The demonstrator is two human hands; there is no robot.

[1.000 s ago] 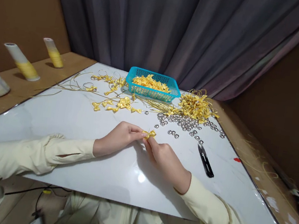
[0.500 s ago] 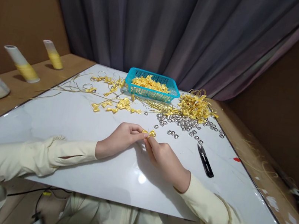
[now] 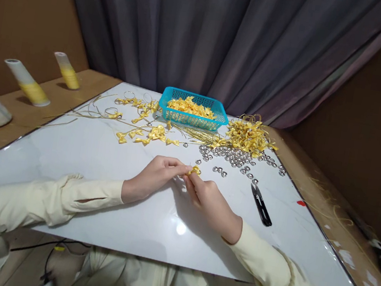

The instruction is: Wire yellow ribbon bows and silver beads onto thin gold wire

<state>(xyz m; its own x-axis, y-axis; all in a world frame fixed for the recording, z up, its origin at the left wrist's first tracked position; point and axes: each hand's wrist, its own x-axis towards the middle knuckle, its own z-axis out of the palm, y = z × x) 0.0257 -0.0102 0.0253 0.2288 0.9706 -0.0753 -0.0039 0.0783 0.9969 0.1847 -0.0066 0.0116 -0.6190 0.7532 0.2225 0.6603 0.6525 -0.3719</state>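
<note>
Between my fingertips, above the middle of the white tabletop, is a small yellow ribbon bow (image 3: 195,169). My left hand (image 3: 157,175) pinches it from the left, its fingers reaching over the bow's near side. From the right, my right hand (image 3: 211,201) grips the same bow between thumb and forefinger. A thin, needle-like line stands up beside the bow, too fine to name. Silver heart-shaped beads (image 3: 234,157) lie scattered just beyond my right hand. Black thread snips (image 3: 261,205) rest to its right.
A teal basket (image 3: 193,123) of yellow bows stands at the back. Beside it lies a heap of bows with gold cord (image 3: 249,135). More loose bows (image 3: 158,132) are left of the beads. Thread cones (image 3: 33,91) stand on the left ledge; a red scrap (image 3: 301,203) lies right.
My left fingers have slid right, over the bow, and now cover more of it. The bow has shifted slightly right. My right hand has barely moved.
</note>
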